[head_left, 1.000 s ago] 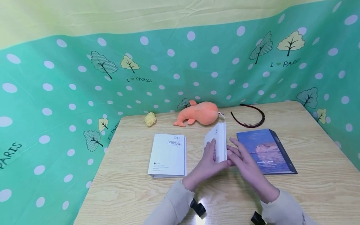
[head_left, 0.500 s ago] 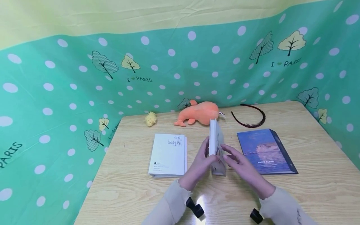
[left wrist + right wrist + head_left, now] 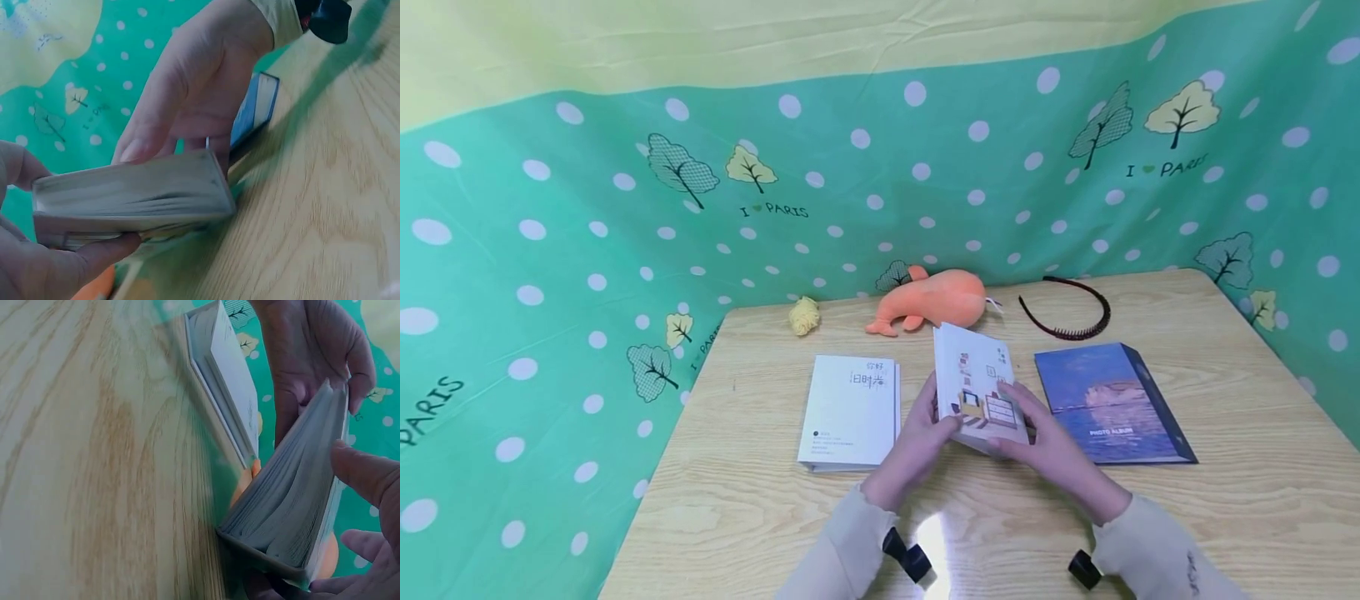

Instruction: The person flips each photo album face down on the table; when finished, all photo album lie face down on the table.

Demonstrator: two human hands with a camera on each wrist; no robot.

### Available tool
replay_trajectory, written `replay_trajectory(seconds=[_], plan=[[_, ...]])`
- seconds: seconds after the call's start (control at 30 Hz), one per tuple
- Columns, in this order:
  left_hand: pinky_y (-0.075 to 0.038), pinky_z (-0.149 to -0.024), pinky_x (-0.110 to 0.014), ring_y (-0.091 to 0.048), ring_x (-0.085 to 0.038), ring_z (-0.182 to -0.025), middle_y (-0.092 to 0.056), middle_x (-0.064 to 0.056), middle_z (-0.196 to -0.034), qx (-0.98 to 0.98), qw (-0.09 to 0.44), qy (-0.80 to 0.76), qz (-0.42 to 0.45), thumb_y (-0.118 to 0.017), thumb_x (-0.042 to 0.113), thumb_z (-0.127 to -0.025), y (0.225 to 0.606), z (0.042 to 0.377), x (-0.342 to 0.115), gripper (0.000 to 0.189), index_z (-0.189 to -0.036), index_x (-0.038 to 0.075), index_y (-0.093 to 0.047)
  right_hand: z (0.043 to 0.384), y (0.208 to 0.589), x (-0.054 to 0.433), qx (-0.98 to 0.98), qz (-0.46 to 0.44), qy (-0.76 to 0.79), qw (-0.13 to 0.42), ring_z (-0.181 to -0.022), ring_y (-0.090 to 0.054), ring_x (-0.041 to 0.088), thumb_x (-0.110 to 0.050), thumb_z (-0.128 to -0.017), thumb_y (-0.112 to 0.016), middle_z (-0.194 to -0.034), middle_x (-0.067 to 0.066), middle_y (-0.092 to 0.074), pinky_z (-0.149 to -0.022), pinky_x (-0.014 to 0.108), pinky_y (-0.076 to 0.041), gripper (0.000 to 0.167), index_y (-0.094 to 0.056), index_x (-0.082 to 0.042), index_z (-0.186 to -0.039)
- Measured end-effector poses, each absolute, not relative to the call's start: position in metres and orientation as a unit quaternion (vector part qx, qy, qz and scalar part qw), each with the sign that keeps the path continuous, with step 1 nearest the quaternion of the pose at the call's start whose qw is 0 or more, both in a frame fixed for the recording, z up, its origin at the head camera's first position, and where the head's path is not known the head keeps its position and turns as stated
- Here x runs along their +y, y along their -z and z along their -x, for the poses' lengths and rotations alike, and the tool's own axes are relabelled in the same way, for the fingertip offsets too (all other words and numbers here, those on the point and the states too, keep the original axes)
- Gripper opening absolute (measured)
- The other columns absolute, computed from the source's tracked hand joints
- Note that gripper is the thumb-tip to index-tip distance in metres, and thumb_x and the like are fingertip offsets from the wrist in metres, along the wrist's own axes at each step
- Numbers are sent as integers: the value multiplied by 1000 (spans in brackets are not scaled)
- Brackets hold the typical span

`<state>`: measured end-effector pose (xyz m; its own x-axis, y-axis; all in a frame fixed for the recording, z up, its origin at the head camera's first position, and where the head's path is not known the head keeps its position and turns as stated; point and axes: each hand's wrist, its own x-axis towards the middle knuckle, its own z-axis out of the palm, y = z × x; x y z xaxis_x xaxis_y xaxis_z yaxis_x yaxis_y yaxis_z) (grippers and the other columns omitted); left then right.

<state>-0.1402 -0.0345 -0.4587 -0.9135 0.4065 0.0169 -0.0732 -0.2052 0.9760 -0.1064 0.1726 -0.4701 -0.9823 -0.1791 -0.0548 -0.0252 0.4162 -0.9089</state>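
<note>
Between both hands, a white photo album (image 3: 973,375) is tilted above the table, its cover with small furniture drawings turned up. My left hand (image 3: 917,442) grips the lower left side, thumb on the cover. On the right edge, my right hand (image 3: 1045,437) holds it with thumb and fingers. Loose page edges of the album (image 3: 131,187) show in the left wrist view, and its fanned pages (image 3: 287,481) in the right wrist view. Another white album (image 3: 850,412) lies left of my hands. A blue photo album (image 3: 1116,408) lies to the right.
At the back of the wooden table (image 3: 715,517) lie a yellow fuzzy ball (image 3: 804,317), an orange plush whale (image 3: 936,300) and a dark toothed headband (image 3: 1105,312). A green dotted cloth (image 3: 820,208) hangs behind the table.
The album has turned in my hands, from standing on edge with its spine and sides showing to cover up. My right hand has moved onto its right edge. The other objects lie where they were.
</note>
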Motion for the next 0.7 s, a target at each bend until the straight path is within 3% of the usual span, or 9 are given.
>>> replay_trajectory(seconds=[0.07, 0.17, 0.3, 0.4, 0.7], plan=[[-44, -101, -29, -51, -29, -125, -34, -18, -152, 635, 156, -744, -140, -47, -10, -83, 460, 141, -38, 85, -157, 9, -11, 107, 472, 173, 842, 60, 531, 71, -143, -6, 49, -40, -84, -76, -160, 23, -7, -107, 72, -9, 89, -26, -22, -155], [-40, -105, -28, -49, -22, -128, -34, -11, -154, 670, 158, -714, -130, -51, -8, -83, 462, 140, -42, 88, -158, 13, -10, 107, 473, 173, 848, 67, 521, 69, -144, -8, 47, -41, -83, -75, -160, 22, -10, -108, 70, -10, 92, -24, -22, -156], [-42, -104, -33, -56, -20, -119, -53, -5, -139, 695, 153, -690, -132, -63, -4, -81, 468, 140, -47, 89, -156, 22, -21, 107, 474, 174, 858, 82, 503, 65, -145, -9, 44, -43, -84, -73, -160, 20, -13, -110, 67, -11, 89, -25, -22, -156], [-39, -105, -35, -57, -18, -116, -57, -1, -133, 714, 139, -670, -146, -73, 3, -79, 474, 140, -49, 93, -154, 24, -24, 106, 474, 175, 863, 91, 493, 64, -145, -10, 43, -42, -86, -71, -160, 21, -14, -111, 65, -12, 86, -25, -21, -156], [-31, -110, -39, -50, -11, -123, -48, 5, -139, 762, 112, -617, -162, -91, 20, -64, 484, 138, -50, 127, -155, 22, -3, 102, 473, 178, 874, 106, 470, 59, -143, -14, 46, -34, -88, -71, -159, 21, -16, -111, 65, -14, 78, -32, -18, -153]])
